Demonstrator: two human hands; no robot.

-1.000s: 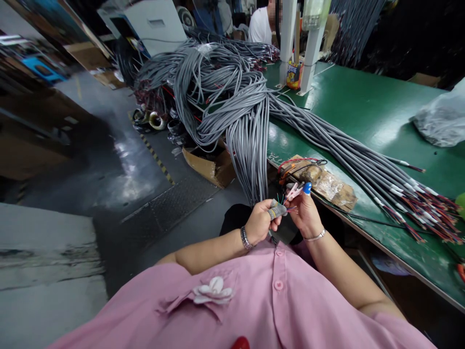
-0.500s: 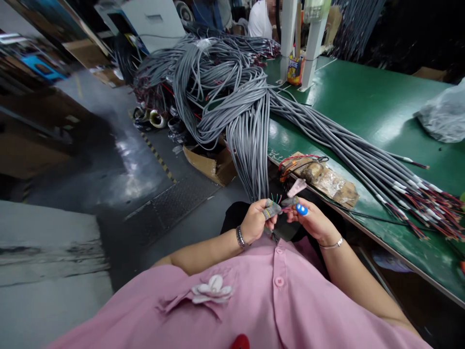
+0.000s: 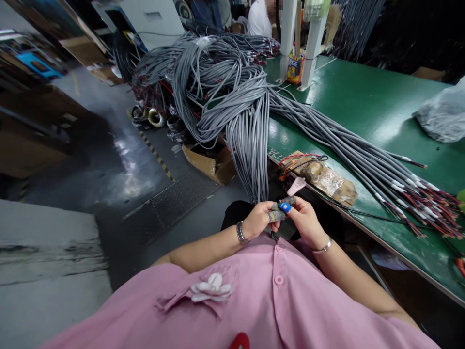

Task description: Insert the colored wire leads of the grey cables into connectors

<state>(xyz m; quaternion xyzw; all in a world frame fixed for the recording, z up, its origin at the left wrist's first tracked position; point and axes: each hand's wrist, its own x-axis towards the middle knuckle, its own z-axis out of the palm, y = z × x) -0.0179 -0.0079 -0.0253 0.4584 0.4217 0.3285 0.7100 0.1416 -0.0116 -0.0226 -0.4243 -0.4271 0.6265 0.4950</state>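
Note:
In front of my chest, my left hand [image 3: 260,219] is closed in a pinch on the end of a cable, its grey finger covers at the tips. My right hand [image 3: 304,218] meets it there, thumb in a blue cover pressed against the fingers, closed on the cable's thin wires. Fingers hide nearly all of the wires. Just beyond both hands, a thick bundle of grey cables [image 3: 250,155] hangs down over the table edge. A pale pink piece [image 3: 297,186] lies near my right fingers, by the table edge.
More grey cables [image 3: 348,150] stretch across the green table [image 3: 366,97], stripped ends to the right. A taped wooden block [image 3: 327,179] sits at its edge. Left of the bundle is an open cardboard box [image 3: 209,165] on the floor. A person in white [image 3: 259,19] is at the back.
My right hand has moved left, bringing its blue-covered thumb onto the wires at my left fingertips. The coloured wire ends that stuck up between the hands are now mostly covered.

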